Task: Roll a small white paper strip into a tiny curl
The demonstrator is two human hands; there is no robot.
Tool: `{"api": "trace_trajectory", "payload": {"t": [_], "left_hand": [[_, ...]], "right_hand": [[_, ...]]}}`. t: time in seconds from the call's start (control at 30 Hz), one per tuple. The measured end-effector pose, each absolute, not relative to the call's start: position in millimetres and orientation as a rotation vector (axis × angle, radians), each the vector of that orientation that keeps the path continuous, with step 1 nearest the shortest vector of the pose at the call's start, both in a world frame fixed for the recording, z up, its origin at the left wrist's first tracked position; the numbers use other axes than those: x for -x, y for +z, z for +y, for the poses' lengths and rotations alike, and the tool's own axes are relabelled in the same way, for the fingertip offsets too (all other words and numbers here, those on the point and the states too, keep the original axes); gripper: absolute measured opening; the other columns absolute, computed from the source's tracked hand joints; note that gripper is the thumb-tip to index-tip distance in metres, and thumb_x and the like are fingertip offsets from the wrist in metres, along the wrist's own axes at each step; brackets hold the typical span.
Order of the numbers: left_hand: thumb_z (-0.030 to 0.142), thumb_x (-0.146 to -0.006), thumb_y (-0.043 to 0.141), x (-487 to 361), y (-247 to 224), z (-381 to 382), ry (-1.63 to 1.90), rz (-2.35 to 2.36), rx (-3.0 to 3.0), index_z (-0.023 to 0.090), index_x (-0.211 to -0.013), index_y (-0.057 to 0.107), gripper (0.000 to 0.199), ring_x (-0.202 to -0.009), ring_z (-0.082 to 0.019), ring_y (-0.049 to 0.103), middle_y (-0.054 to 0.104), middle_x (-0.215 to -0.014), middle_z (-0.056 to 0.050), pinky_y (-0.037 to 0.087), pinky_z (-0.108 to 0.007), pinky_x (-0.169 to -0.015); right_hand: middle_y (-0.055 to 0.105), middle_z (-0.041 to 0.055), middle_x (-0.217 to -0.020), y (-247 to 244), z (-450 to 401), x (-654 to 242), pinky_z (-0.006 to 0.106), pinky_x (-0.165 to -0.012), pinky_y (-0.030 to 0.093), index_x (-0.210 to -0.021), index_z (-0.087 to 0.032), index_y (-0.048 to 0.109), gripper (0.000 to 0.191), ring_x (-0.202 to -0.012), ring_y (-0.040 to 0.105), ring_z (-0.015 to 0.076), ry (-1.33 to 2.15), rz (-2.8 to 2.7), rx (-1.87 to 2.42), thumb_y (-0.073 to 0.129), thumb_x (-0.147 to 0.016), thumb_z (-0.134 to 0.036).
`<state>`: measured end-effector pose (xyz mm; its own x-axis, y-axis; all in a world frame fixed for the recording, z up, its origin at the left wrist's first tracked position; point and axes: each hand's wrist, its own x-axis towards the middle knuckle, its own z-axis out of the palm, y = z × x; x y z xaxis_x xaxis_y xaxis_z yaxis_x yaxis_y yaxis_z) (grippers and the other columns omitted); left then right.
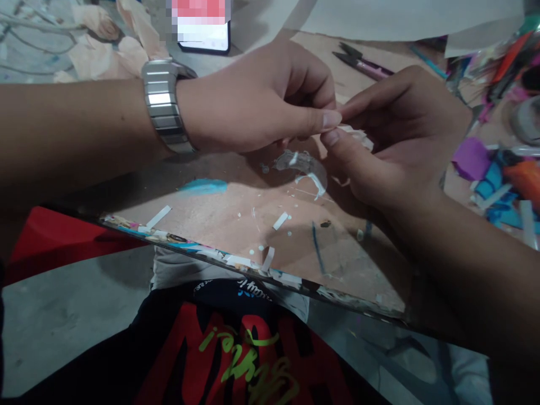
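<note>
My left hand [270,95], with a metal watch [163,104] on its wrist, pinches the edge of a small pale crumpled piece [358,136], thumb against bent fingers. From the other side my right hand [400,135] holds the same piece between thumb and fingers. The two hands meet at the fingertips, just above the tabletop [219,216]. Much of the piece is hidden by the fingers. Below the hands, a shiny whitish glue-like smear [301,166] marks the table.
Behind the hands lie dark-bladed snips [363,61] and a phone [205,36]. Pale crumpled material [99,56] is at the back left. Colourful scraps [491,174] and a tape roll [527,121] crowd the right. Small white strips [280,220] lie near the front edge.
</note>
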<state>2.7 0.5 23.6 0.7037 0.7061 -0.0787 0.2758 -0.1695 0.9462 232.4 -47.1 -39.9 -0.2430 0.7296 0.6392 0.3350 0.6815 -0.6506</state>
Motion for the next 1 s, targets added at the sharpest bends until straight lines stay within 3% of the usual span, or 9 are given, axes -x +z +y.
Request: {"api": "trace_trajectory", "payload": {"t": [0.1, 0.17, 0.3, 0.4, 0.63, 0.77, 0.9, 1.0], "left_hand": [[0.009, -0.111, 0.066, -4.5, 24.4, -2.5, 0.45, 0.83, -1.787, 0.013, -0.095, 0.07, 0.018, -0.06, -0.006, 0.064, 0.066, -0.073, 0.003, 0.051, -0.015, -0.055], [0.006, -0.11, 0.068, -6.5, 25.7, -4.6, 0.449, 0.877, -1.881, 0.013, -0.092, 0.07, 0.02, -0.059, -0.003, 0.06, 0.065, -0.071, 0.005, 0.042, -0.012, -0.054], [0.005, -0.109, 0.069, -9.6, 27.7, -6.7, 0.37, 0.89, -2.012, 0.013, -0.081, 0.067, 0.029, -0.061, 0.003, 0.044, 0.058, -0.066, 0.008, 0.028, -0.011, -0.058], [0.009, -0.108, 0.073, -10.2, 27.4, -6.2, 0.365, 0.884, -2.02, 0.011, -0.084, 0.069, 0.024, -0.064, 0.004, 0.044, 0.059, -0.068, 0.008, 0.028, -0.007, -0.062], [0.016, -0.108, 0.071, -7.7, 27.9, -5.8, 0.332, 0.901, -2.038, 0.022, -0.08, 0.066, 0.029, -0.068, -0.002, 0.053, 0.061, -0.072, 0.007, 0.035, -0.006, -0.059], [0.018, -0.11, 0.071, -7.3, 26.0, -3.6, 0.315, 0.911, -2.104, 0.02, -0.081, 0.067, 0.029, -0.071, -0.001, 0.053, 0.064, -0.074, 0.006, 0.034, -0.007, -0.061], [0.021, -0.111, 0.077, -7.2, 19.1, -3.0, 0.258, 0.95, -2.363, 0.009, -0.096, 0.077, 0.019, -0.078, 0.001, 0.048, 0.07, -0.088, 0.006, 0.033, -0.018, -0.08], [0.029, -0.111, 0.078, -7.0, 17.5, -4.7, 0.18, 0.952, -2.487, 0.008, -0.1, 0.078, 0.024, -0.08, -0.002, 0.046, 0.061, -0.085, 0.007, 0.046, -0.031, -0.104]], "right_hand": [[0.077, -0.0011, -0.103, -40.3, -44.6, -233.9, 0.023, -0.08, 0.046, -0.109, -0.021, 0.077, 0.014, -0.089, 0.065, 0.0047, 0.495, -1.853, 0.842, 0.085, -0.103, -0.031], [0.074, 0.0012, -0.104, -42.6, -40.3, -235.4, 0.025, -0.081, 0.047, -0.11, -0.019, 0.075, 0.016, -0.09, 0.065, 0.0061, 0.579, -1.875, 0.826, 0.085, -0.102, -0.03], [0.066, 0.0007, -0.102, -50.2, -31.0, -236.9, 0.023, -0.079, 0.048, -0.109, -0.017, 0.064, 0.027, -0.087, 0.063, 0.0053, 0.7, -1.966, 0.681, 0.086, -0.096, -0.024], [0.063, 0.0008, -0.1, -52.1, -29.3, -236.2, 0.023, -0.078, 0.045, -0.106, -0.017, 0.06, 0.025, -0.087, 0.062, 0.0056, 0.681, -1.989, 0.691, 0.082, -0.095, -0.022], [0.061, 0.001, -0.099, -44.3, -34.4, -234.6, 0.022, -0.077, 0.044, -0.103, -0.017, 0.057, 0.019, -0.086, 0.058, 0.0041, 0.701, -2.015, 0.705, 0.075, -0.098, -0.019], [0.06, 0.0019, -0.101, -43.7, -37.2, -235.3, 0.025, -0.079, 0.042, -0.105, -0.016, 0.06, 0.018, -0.089, 0.059, 0.0053, 0.702, -2.015, 0.744, 0.076, -0.099, -0.021], [0.062, 0.0016, -0.099, -44.4, -37.7, -237.2, 0.023, -0.078, 0.041, -0.103, -0.015, 0.059, 0.017, -0.088, 0.058, 0.0036, 0.681, -2.057, 0.816, 0.075, -0.101, -0.022], [0.063, 0.0021, -0.099, -42.6, -38.2, -239.5, 0.022, -0.075, 0.038, -0.101, -0.014, 0.061, 0.016, -0.087, 0.055, 0.0021, 0.637, -2.113, 0.818, 0.076, -0.1, -0.021]]}}
